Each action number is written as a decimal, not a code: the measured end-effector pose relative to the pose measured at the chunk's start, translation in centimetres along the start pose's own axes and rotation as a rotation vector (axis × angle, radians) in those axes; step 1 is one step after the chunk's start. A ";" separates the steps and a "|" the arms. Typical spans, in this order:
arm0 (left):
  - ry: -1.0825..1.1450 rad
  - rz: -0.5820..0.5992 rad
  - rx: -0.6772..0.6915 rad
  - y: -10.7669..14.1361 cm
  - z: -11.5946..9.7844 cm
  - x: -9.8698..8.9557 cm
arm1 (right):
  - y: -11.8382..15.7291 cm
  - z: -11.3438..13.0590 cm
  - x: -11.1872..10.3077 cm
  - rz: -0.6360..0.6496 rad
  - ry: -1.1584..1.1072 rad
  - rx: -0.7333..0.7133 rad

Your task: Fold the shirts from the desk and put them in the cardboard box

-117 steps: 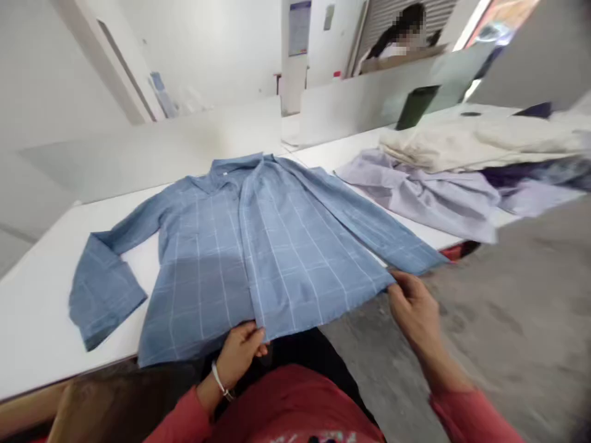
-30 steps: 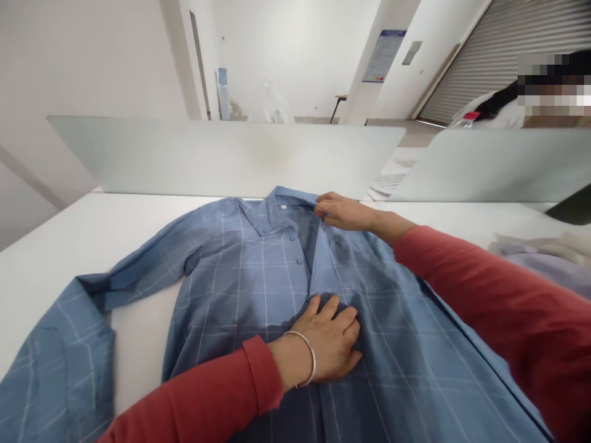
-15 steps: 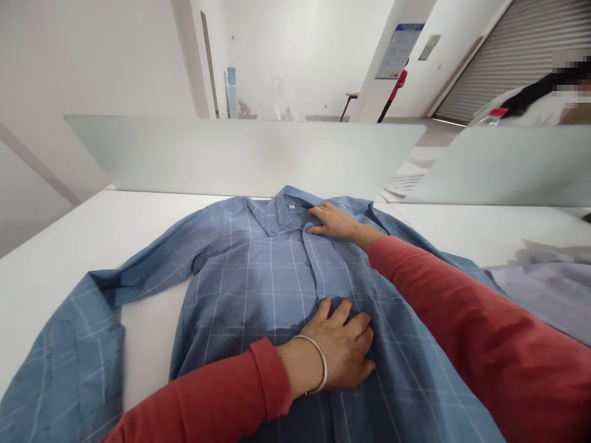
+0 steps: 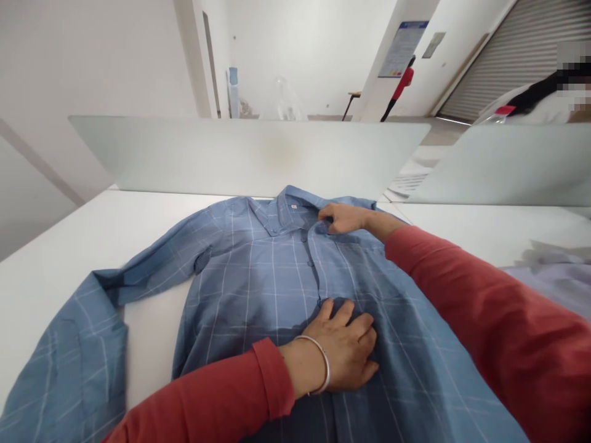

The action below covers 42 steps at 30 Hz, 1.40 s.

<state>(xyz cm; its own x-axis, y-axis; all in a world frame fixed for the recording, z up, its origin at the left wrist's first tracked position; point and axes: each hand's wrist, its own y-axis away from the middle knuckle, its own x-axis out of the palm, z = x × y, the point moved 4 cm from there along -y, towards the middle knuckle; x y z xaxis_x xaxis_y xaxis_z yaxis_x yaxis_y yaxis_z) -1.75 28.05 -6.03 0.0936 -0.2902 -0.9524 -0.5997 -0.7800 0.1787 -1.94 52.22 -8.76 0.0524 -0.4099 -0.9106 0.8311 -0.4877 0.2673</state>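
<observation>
just past checked shirt (image 4: 252, 295), frosted divider (image 4: 249, 157); probably lilac garment (image 4: 554, 286) right

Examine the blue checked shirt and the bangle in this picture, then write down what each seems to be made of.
The blue checked shirt looks like matte woven cotton or a cotton blend: soft creases, no sheen. The thin bangle looks like polished silver-coloured metal: a rigid ring with bright highlights.
</observation>
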 end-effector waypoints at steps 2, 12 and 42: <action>0.006 -0.005 -0.004 0.1 0.0 0.1 | 0.3 0.2 -0.6 -0.039 0.148 -0.029; 0.012 -0.038 0.001 0.0 -0.1 0.0 | 2.3 1.2 1.2 -0.280 0.327 0.049; 0.024 -0.007 0.002 0.0 0.0 -0.4 | -3.6 2.8 2.0 -0.220 -0.152 0.488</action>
<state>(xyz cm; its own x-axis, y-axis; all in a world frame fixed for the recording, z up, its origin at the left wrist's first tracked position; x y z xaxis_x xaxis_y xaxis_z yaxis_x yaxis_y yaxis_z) -1.79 28.14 -5.69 0.1172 -0.2979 -0.9474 -0.6007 -0.7809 0.1713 -6.37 51.00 -10.66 -0.2036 -0.3472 -0.9154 0.4588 -0.8598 0.2241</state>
